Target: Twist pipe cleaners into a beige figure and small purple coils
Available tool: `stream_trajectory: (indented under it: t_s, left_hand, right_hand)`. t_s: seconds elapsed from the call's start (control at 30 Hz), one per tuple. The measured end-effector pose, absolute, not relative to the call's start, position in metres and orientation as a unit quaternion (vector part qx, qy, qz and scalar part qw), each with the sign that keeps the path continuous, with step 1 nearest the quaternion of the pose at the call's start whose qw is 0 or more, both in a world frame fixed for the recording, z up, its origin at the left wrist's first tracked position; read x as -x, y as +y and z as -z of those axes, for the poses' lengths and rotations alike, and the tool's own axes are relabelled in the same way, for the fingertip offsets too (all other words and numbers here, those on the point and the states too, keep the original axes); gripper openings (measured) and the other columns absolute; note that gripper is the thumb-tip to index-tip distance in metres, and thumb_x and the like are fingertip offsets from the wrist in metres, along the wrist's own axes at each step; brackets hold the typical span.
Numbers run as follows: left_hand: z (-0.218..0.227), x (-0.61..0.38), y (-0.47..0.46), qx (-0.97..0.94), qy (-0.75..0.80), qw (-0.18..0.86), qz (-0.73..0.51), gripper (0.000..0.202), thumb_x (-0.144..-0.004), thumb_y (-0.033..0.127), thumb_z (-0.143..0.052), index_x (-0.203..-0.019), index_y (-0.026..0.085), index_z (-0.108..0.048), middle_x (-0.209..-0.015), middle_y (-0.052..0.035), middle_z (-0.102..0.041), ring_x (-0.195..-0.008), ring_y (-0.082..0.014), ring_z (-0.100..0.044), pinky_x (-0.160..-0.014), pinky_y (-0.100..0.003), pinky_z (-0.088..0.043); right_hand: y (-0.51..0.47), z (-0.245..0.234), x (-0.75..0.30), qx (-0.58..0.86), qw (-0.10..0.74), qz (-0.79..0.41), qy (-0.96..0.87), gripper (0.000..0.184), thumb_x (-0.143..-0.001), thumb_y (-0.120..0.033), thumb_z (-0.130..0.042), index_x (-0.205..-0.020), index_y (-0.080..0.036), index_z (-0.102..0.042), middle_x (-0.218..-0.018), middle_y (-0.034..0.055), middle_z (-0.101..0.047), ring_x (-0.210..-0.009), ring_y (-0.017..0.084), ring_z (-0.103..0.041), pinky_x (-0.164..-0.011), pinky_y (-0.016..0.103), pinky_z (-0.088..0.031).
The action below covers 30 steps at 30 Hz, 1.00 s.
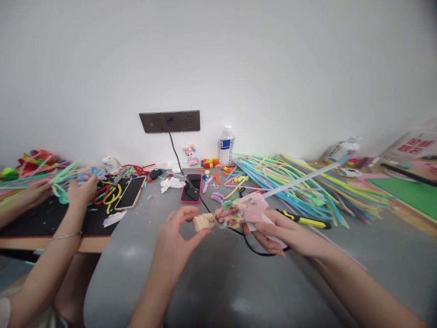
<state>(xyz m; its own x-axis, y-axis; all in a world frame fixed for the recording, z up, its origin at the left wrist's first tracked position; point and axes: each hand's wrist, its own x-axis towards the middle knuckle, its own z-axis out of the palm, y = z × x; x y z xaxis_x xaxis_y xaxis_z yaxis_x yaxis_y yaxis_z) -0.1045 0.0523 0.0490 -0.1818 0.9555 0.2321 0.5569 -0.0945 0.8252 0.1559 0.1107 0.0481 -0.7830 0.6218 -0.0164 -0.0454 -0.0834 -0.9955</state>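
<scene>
In the head view my right hand [276,232] grips a pale pink hot glue gun [254,209], its nozzle end pointing left and crusted with multicoloured glue residue [228,214]. A long translucent glue stick [307,175] runs out of its back toward the upper right, and a small red light glows on its side. Between the thumb and fingers of my left hand [179,232] is a small cream-coloured wound piece [203,222]. The nozzle is close to the right side of this piece; whether they touch I cannot tell.
Pipe cleaners [300,182] lie in a heap behind the glue gun, beside a yellow-black utility knife [307,222]. A pink-cased phone [191,187], a water bottle [226,146] and a small figurine [191,156] stand or lie near the wall. At left, a co-worker's hands [80,189] handle green pipe cleaners.
</scene>
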Motion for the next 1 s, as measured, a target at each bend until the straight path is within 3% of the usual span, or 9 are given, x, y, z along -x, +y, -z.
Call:
stream_trajectory:
  t_s: [0.6, 0.77, 0.9, 1.0]
  left_hand:
    - [-0.047, 0.102, 0.051, -0.609, 0.633, 0.224, -0.422, 0.035, -0.07, 0.03, -0.079, -0.102, 0.026, -0.066, -0.098, -0.0022, -0.074, -0.091, -0.0232, -0.071, -0.085, -0.039, -0.053]
    - [-0.047, 0.101, 0.052, -0.609, 0.636, 0.218, -0.421, 0.032, -0.071, 0.031, -0.077, -0.101, 0.026, -0.067, -0.098, -0.0029, -0.074, -0.091, -0.0237, -0.07, -0.084, -0.039, -0.053]
    - [-0.045, 0.104, 0.05, -0.6, 0.641, 0.213, -0.43, 0.032, -0.071, 0.031, -0.076, -0.101, 0.026, -0.065, -0.097, -0.0028, -0.075, -0.092, -0.0242, -0.07, -0.084, -0.038, -0.053]
    - [-0.04, 0.109, 0.047, -0.581, 0.648, 0.204, -0.449, 0.029, -0.072, 0.034, -0.076, -0.095, 0.025, -0.061, -0.095, -0.0021, -0.075, -0.092, -0.0241, -0.07, -0.083, -0.037, -0.053]
  right_hand:
    - [0.11, -0.052, -0.157, 0.268, 0.228, -0.679, -0.644, 0.045, -0.091, -0.058, -0.055, -0.084, -0.014, -0.054, -0.047, -0.009, -0.041, -0.038, 0.006, -0.031, -0.041, 0.021, -0.028]
    - [0.1, -0.062, -0.154, 0.348, 0.215, -0.584, -0.701, 0.047, -0.093, -0.059, -0.051, -0.068, -0.019, -0.047, -0.049, -0.0051, -0.044, -0.045, 0.008, -0.037, -0.046, 0.023, -0.031]
    - [0.097, -0.062, -0.152, 0.36, 0.24, -0.554, -0.711, 0.051, -0.09, -0.062, -0.053, -0.062, -0.02, -0.045, -0.051, -0.0039, -0.043, -0.046, 0.009, -0.038, -0.046, 0.023, -0.031]
    - [0.105, -0.052, -0.148, 0.29, 0.292, -0.603, -0.683, 0.054, -0.092, -0.061, -0.051, -0.059, -0.019, -0.046, -0.047, -0.0043, -0.041, -0.042, 0.009, -0.036, -0.044, 0.024, -0.029]
